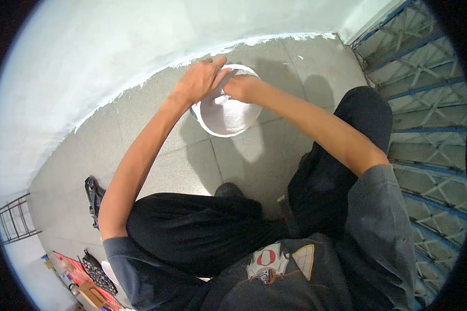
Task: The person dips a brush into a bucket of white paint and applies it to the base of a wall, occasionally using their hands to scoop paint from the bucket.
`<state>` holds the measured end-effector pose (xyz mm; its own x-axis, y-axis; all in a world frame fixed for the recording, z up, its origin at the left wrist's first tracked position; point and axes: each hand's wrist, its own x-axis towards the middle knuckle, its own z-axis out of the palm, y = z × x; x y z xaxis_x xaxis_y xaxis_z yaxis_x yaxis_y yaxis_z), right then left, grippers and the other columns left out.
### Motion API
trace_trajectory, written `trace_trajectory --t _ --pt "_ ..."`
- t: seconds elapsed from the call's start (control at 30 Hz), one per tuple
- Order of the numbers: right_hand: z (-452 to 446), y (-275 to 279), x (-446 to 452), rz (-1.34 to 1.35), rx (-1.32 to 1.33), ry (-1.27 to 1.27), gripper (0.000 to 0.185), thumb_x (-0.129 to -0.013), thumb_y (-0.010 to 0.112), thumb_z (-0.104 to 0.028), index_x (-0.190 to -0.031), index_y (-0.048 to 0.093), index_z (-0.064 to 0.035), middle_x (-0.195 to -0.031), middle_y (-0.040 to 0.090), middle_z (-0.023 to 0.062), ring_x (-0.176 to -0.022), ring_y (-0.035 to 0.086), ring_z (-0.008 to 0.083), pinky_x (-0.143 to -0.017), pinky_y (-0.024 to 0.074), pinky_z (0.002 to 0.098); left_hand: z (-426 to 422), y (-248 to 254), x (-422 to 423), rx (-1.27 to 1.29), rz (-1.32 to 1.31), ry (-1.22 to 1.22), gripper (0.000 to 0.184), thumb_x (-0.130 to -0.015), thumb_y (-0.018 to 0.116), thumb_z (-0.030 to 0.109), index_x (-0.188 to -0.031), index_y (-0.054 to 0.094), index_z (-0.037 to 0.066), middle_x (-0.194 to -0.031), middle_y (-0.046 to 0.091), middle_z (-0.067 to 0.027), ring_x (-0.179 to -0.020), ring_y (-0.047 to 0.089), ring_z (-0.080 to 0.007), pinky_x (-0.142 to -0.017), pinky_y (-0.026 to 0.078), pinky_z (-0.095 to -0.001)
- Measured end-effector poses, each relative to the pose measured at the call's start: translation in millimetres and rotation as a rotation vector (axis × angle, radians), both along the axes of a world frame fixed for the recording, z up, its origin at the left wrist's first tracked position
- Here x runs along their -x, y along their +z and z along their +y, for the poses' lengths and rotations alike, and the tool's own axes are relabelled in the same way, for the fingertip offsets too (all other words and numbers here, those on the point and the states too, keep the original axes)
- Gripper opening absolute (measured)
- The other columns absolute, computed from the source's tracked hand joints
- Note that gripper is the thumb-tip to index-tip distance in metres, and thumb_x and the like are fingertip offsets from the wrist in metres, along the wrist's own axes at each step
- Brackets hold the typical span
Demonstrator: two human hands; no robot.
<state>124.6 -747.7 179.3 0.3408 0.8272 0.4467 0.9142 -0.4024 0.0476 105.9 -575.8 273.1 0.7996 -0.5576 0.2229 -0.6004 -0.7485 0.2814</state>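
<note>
A white bucket (228, 133) stands on the grey tiled floor in front of me, with white paste-like material (232, 115) coating its inside. My left hand (200, 80) grips the far left rim, its thumb over the inner side and its fingers along the outside. My right hand (242, 88) reaches down into the bucket from the right, closed, with its fingertips hidden. Below it, a white raised shape (221, 99) shows against the paste; I cannot tell whether it is a tool or a lump.
A pale wall (140, 41) curves behind the bucket, with ragged white smears (187, 61) along its base. A folding metal gate (425, 129) runs down the right side. A black item (93, 199) lies on the floor at left, and a red mat (80, 274) with several objects is lower left.
</note>
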Motion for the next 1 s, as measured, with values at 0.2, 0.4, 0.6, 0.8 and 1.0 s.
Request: trace_trajectory --t 0.2,0.4,0.6,0.8,1.0 --pt "-9.4 8.2 -1.1 0.241 0.081 -0.060 0.018 -0.071 0.067 -0.021 -0.075 0.059 -0.0056 -0.075 0.058 0.0112 -0.072 0.061 0.0284 -0.062 0.0505 0.0391 3.8 -1.2 -3.8 0.053 0.037 0.010 0.027 -0.093 0.047 0.027 -0.096 0.048 0.000 -0.077 0.057 -0.0249 -0.074 0.055 -0.0442 -0.062 0.042 -0.0485" --pt "-3.9 4.8 15.8 0.388 0.092 -0.069 0.020 -0.076 0.065 -0.023 -0.079 0.059 -0.0042 -0.084 0.059 0.0148 -0.082 0.060 0.0328 -0.071 0.0485 0.0423 6.5 -2.7 -4.7 0.052 0.023 0.021 0.027 -0.093 0.047 0.027 -0.095 0.048 0.001 -0.075 0.057 -0.0248 -0.072 0.056 -0.0433 -0.061 0.042 -0.0482" --pt "-2.3 10.5 13.5 0.630 0.036 -0.173 0.028 -0.080 0.064 -0.031 -0.079 0.059 -0.0029 -0.083 0.059 0.0181 -0.082 0.059 0.0365 -0.072 0.0475 0.0434 10.4 -6.2 -5.2 0.100 0.011 0.011 0.027 -0.093 0.047 0.029 -0.092 0.048 0.002 -0.066 0.056 -0.0244 -0.066 0.055 -0.0435 -0.058 0.043 -0.0478" --pt "2.4 19.9 17.7 0.754 -0.017 -0.210 0.036 -0.086 0.057 -0.035 -0.083 0.063 0.0009 -0.066 0.059 0.0156 -0.066 0.057 0.0327 -0.066 0.0445 0.0431 17.5 -6.5 -8.0 0.101 -0.024 0.032 0.029 -0.094 0.044 0.027 -0.088 0.046 -0.001 -0.068 0.054 -0.0248 -0.064 0.055 -0.0410 -0.057 0.040 -0.0457" --pt "-41.5 98.5 17.9 1.199 0.138 -0.332 0.042 -0.093 0.046 -0.040 -0.079 0.061 -0.0041 -0.059 0.046 -0.0023 -0.057 0.044 0.0093 -0.054 0.0384 0.0287 67.9 -11.1 -19.4 0.145 0.124 0.225 0.030 -0.095 0.042 0.026 -0.086 0.045 -0.003 -0.062 0.053 -0.0262 -0.062 0.054 -0.0438 -0.056 0.041 -0.0473"
